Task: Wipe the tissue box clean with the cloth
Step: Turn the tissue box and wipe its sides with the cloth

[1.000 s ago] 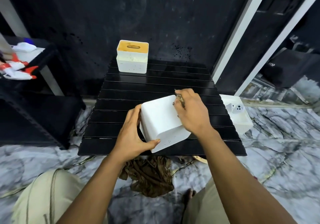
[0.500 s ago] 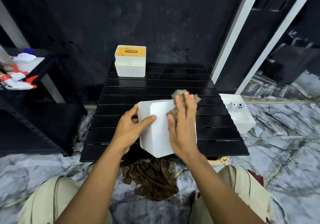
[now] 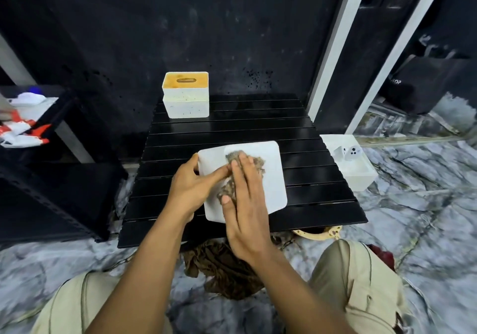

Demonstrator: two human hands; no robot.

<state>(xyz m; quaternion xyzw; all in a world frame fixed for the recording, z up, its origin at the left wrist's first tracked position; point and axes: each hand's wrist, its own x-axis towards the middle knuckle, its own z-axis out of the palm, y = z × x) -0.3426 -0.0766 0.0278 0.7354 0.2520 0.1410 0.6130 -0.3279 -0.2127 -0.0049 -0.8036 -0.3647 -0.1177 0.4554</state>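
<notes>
Pressing the cloth (image 3: 245, 171) flat onto the tissue box (image 3: 271, 178) near the tabletop's (image 3: 322, 204) front edge, the right hand (image 3: 247, 204) covers it; the left hand (image 3: 192, 186) grips the box's left side. A second box (image 3: 185, 96) stands at the far-left corner.

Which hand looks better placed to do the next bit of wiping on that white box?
The right hand: it already presses the cloth flat on the tissue box. The left hand grips the box's left edge to steady it.

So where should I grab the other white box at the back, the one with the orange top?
Probably by its two short sides, coming down from above. The box with the orange top stands upright and alone at the black table's far edge, so both sides are free.
</notes>
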